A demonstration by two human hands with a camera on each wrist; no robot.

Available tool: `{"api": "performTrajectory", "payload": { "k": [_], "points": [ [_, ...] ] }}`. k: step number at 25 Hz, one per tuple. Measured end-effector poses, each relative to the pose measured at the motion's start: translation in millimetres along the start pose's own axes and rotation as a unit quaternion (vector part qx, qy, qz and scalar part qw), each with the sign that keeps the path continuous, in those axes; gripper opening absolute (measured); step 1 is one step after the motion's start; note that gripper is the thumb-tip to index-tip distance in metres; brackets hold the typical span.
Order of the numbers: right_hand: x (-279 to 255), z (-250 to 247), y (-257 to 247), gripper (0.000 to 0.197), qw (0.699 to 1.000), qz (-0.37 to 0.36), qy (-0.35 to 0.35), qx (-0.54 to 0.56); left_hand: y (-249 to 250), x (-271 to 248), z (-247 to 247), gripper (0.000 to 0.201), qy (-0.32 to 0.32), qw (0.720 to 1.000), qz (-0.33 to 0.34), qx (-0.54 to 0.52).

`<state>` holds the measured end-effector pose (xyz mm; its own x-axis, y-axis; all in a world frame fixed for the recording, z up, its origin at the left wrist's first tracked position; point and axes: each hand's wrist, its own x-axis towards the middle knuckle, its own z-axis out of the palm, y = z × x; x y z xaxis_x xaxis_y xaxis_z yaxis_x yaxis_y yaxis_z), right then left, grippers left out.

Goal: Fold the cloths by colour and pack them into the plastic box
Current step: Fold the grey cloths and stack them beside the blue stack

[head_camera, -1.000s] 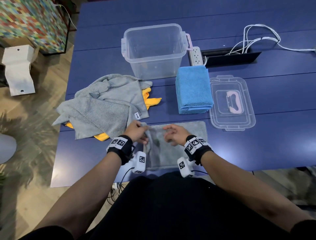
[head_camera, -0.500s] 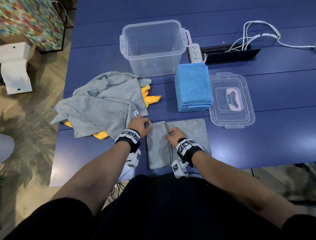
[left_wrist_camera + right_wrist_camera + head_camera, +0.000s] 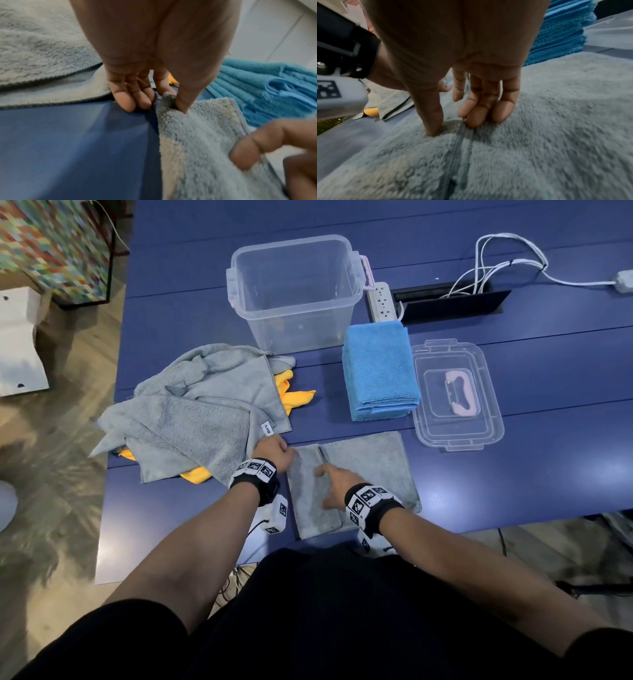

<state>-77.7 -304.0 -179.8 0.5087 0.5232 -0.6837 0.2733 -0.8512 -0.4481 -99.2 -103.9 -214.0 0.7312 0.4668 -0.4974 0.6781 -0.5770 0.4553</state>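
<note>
**Folding a grey cloth at the near edge**

Crowding the blue surface are several things. A clear box stands open at the far middle, nothing visible inside it. Just right of it lies a white power strip, then a black cable slot with white cables running out. A stack of folded blue cloths sits in front of the box's right corner, and the clear lid lies flat just right of the stack, its pink handle showing through. On the left a loose heap of grey cloths covers yellow cloths that stick out at its right and near edges. The heap reaches right up to the left hand.

The grey cloth being folded lies flat at the near edge, in front of the blue stack and beside the heap. Its left part is folded over, and the folded edge runs down the middle.

The left hand is at the cloth's far left corner; the left wrist view shows thumb and forefinger pinching that corner, the other fingers curled down onto the surface. The right hand rests on the cloth near its middle, fingers straight and close together, tips pressing beside the folded edge, thumb pressing on the flap.
</note>
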Motion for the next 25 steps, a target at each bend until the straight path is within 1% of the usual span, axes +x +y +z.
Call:
{"api": "performTrajectory", "payload": {
  "k": [1,2,3,4,5,6,8,9,10,11,12,13,14,16,18,19,20,22,23,24,25],
  "points": [
    [0.3,0.3,-0.3,0.060,1.000,-0.005,0.009,-0.012,-1.2,-0.1,-1.1,0.021,0.008,0.999,-0.013,-0.035],
    [0.9,-0.7,-1.6,0.057,0.999,-0.007,0.032,-0.025,-2.3,-1.7,-3.1,0.022,0.003,0.997,-0.026,-0.072],
    [1.1,-2.9,-3.1,0.052,0.998,-0.007,0.055,-0.034,-5.8,-1.8,-3.8,0.026,-0.008,0.994,-0.031,-0.109],
    [1.6,-5.4,-5.3,0.049,0.997,-0.006,0.069,-0.035,-6.0,-5.6,-5.5,0.032,-0.026,0.992,-0.030,-0.116],
    [2.2,-7.8,-6.4,0.050,0.997,0.000,0.069,-0.034,-6.2,-7.9,-5.0,0.036,-0.040,0.994,-0.022,-0.104],
    [2.7,-8.9,-7.0,0.053,0.998,0.006,0.059,-0.027,-4.8,-11.8,-4.5,0.035,-0.050,0.996,-0.012,-0.075],
    [3.2,-7.4,-4.4,0.061,0.999,0.008,0.039,-0.014,-1.9,-16.1,-2.3,0.026,-0.059,0.998,0.014,-0.035],
    [2.8,-6.8,-2.9,0.062,0.999,0.003,0.039,-0.018,-1.3,-16.7,-1.9,0.024,-0.056,0.998,0.016,-0.031],
    [2.0,-6.8,-3.0,0.060,0.999,-0.008,0.043,-0.029,-0.1,-19.6,-4.2,0.024,-0.059,0.997,-0.001,-0.042],
    [1.1,-6.3,-5.4,0.054,0.998,-0.021,0.044,-0.044,-1.4,-22.5,-6.8,0.025,-0.056,0.995,-0.025,-0.076],
    [0.3,-6.3,-8.4,0.045,0.997,-0.041,0.045,-0.053,-2.6,-25.4,-10.8,0.026,-0.051,0.989,-0.063,-0.120],
    [-1.0,-5.3,-12.4,0.035,0.996,-0.061,0.037,-0.052,-4.4,-28.1,-14.0,0.029,-0.040,0.980,-0.097,-0.172],
    [-2.6,-3.6,-16.4,0.033,0.996,-0.079,0.028,-0.041,-3.9,-30.9,-17.1,0.033,-0.038,0.966,-0.123,-0.226],
    [-5.4,1.1,-21.4,0.059,0.997,-0.079,0.007,0.000,4.7,-35.3,-23.4,0.037,-0.061,0.933,-0.134,-0.328],
    [-5.6,3.5,-23.1,0.077,0.997,-0.062,0.028,0.021,14.6,-34.8,-26.5,0.035,-0.085,0.913,-0.116,-0.382],
    [-3.9,4.4,-21.9,0.081,0.998,-0.049,0.041,0.020,20.7,-35.6,-27.7,0.034,-0.095,0.906,-0.106,-0.399],
    [-4.3,2.8,-20.0,0.080,0.998,-0.038,0.050,0.016,27.2,-36.8,-28.3,0.031,-0.105,0.900,-0.095,-0.412],
    [-5.2,-3.6,-16.5,0.066,0.997,-0.016,0.072,0.017,38.4,-36.7,-28.0,0.026,-0.126,0.897,-0.057,-0.420],
    [-5.8,-7.6,-13.6,0.059,0.996,-0.001,0.081,0.037,40.5,-34.5,-27.5,0.028,-0.133,0.899,-0.023,-0.416],
    [-7.0,-11.5,-10.8,0.052,0.994,0.003,0.089,0.063,41.2,-32.2,-27.7,0.036,-0.130,0.910,0.024,-0.392],
    [-7.7,-15.8,-6.5,0.046,0.992,0.004,0.093,0.085,40.8,-27.3,-26.8,0.048,-0.116,0.930,0.077,-0.339]
  ]
}}
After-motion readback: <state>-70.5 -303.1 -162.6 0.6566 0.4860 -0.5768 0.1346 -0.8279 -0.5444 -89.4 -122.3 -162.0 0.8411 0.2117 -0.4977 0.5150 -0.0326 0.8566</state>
